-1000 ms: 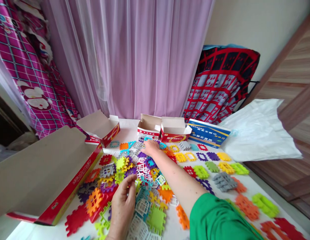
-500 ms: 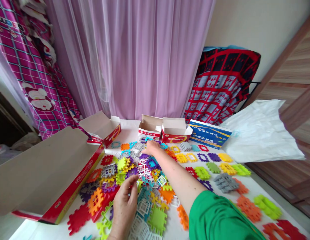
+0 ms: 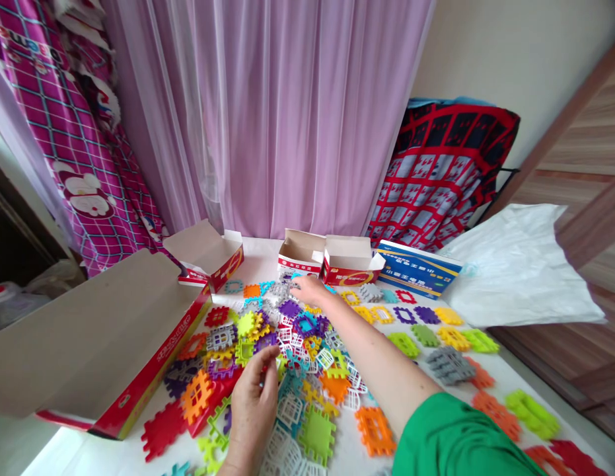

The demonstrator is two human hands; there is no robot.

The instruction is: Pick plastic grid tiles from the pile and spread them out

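A heap of notched plastic building tiles and white window-frame pieces (image 3: pixel 290 340) covers the middle of the table. My right hand (image 3: pixel 310 289) stretches to the heap's far end, by grey and teal pieces in front of a small box. Its fingers are bent together; what they grip is hidden. A purple tile (image 3: pixel 289 309) lies just nearer than that hand. At the near side, my left hand (image 3: pixel 255 400) hovers over the heap with curled fingers around something small that I cannot make out. Close to it are a lime-green tile (image 3: pixel 317 434) and an orange tile (image 3: pixel 196 395).
Sorted tiles, such as a grey stack (image 3: pixel 450 365), spread over the right side. A large open box (image 3: pixel 104 344) stands left, smaller open boxes (image 3: pixel 354 261) at the back. A blue box panel (image 3: pixel 419 269) and a white bag (image 3: pixel 525 264) are back right.
My right hand has shifted slightly and its fingers have drawn closer together, uncovering more of the purple tile. My left hand keeps its curled pose. The view has moved a little.
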